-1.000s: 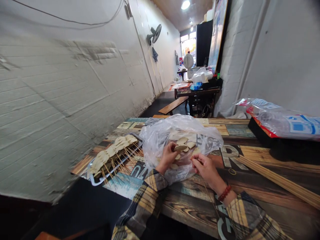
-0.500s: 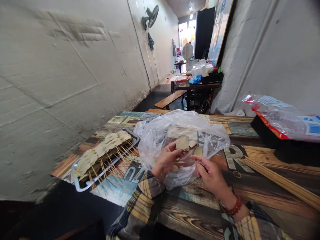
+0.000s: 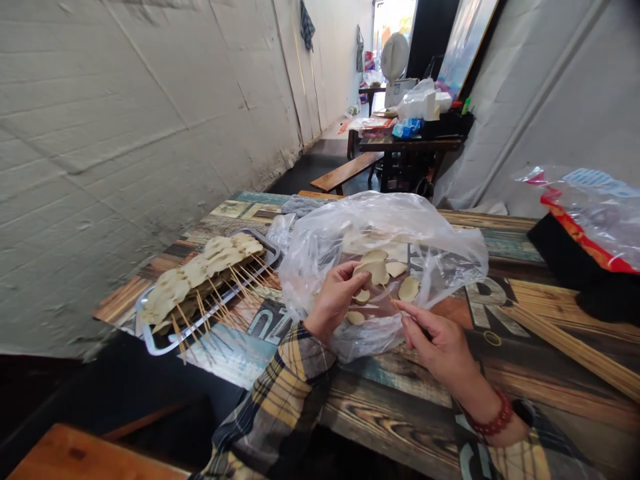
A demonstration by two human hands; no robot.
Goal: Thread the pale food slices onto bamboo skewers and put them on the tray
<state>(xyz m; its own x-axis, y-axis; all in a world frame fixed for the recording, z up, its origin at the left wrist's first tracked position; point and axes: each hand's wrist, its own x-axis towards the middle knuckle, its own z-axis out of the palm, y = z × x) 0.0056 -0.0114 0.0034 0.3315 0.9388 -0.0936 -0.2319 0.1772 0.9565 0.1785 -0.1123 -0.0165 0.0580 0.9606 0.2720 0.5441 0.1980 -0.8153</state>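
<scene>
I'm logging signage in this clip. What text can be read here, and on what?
"R": big grey letter painted on the patchwork wooden tabletop, right of the clear plastic bag.
Other big tabletop letters, left of the left hand and at the near edge: partly covered, unreadable.
Blue print on the red-and-clear plastic package: too blurred.

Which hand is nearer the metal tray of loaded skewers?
Left. The left hand, pinching a pale slice at the mouth of the plastic bag, is just right of the metal tray. The right hand, holding a bamboo skewer, is farther right.
</scene>
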